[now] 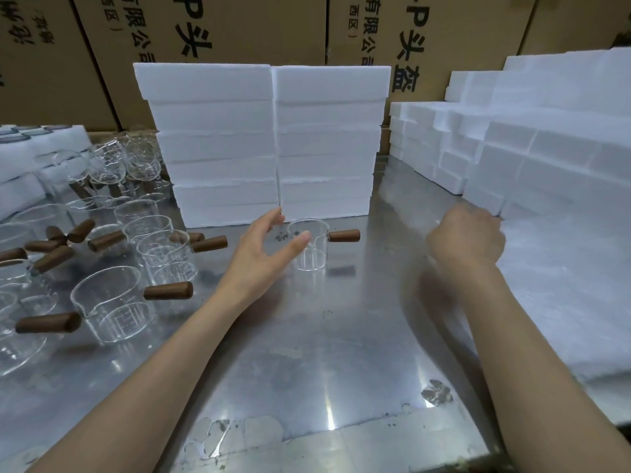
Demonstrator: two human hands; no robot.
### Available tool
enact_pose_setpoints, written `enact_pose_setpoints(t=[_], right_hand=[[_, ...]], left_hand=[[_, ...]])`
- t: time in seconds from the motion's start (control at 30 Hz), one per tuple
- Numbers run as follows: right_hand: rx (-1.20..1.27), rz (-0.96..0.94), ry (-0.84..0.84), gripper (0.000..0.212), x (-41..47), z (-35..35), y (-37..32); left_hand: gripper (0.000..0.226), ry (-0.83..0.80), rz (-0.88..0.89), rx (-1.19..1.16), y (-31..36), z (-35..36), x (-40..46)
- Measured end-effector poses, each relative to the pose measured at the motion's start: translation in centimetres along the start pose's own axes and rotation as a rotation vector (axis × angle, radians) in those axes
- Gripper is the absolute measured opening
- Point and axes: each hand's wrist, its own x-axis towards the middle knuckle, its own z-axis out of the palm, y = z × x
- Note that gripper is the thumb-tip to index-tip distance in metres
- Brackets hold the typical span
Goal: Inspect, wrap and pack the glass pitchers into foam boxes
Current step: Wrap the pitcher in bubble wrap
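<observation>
One small clear glass pitcher with a stubby brown wooden side handle [309,245] standing upright and alone on the scuffed stainless-steel tabletop [307,353], just in front of two tall stacks of flat white foam boxes [266,141], handle pointing right. Left hand [263,254] spread loosely beside the glass, thumb and fingers curved toward the wall but not plainly closed on it; contact too close to call. Right hand [467,240] blurred, fingers curled at the near edge of the soft white foam wrapping sheets [563,285] piled at right; whether pinching a sheet, cannot tell. Judged as the wrapping step just opening: best to peel off a single sheet by its corner, lay it flat on bare steel, then lift the pitcher by the wooden handle rather than the thin rim, checking lip and spout for chips on the way. Risk of knocking the light glass against the foam stack behind. Counted: two centre stacks, about six boxes each; more white foam blocks [444,145] in stepped piles at right, too many to count; roughly a dozen or more waiting glass pitchers [109,302] crowded at left, overlapping, exact number unclear; brown printed cardboard cartons [211,29] behind.
</observation>
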Motion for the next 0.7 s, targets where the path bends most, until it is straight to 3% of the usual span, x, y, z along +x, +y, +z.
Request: enact_pose_setpoints(t=[0.07, 0.17, 0.33, 0.5, 0.57, 0.7], right_hand=[[-0.004, 0.015, -0.082, 0.03, 0.3, 0.1, 0.4], [0.04, 0.037, -0.077, 0.021, 0.4, -0.1, 0.5], [0.046, 0.075, 0.113, 0.027, 0.4, -0.8, 1.1], [0.143, 0.131, 0.004, 0.038, 0.5, -1.0, 1.6], [0.219, 0.073, 0.095, 0.042, 0.3, -1.2, 1.4], [0.327, -0.137, 0.44, 0.055, -0.6, -2.1, -0.1]], left_hand=[[0.089, 0.006, 0.004, -0.008, -0.1, 0.0, 0.0], [0.087, 0.011, 0.014, -0.008, 0.0, 0.0, 0.0], [0.079, 0.032, 0.032, -0.011, 0.3, -0.2, 0.0], [0.073, 0.034, 0.038, -0.02, 0.5, -0.2, 0.0], [0.073, 0.037, 0.042, -0.02, 0.6, -0.1, -0.1], [0.065, 0.106, 0.066, -0.022, 1.1, -0.2, -0.2]])
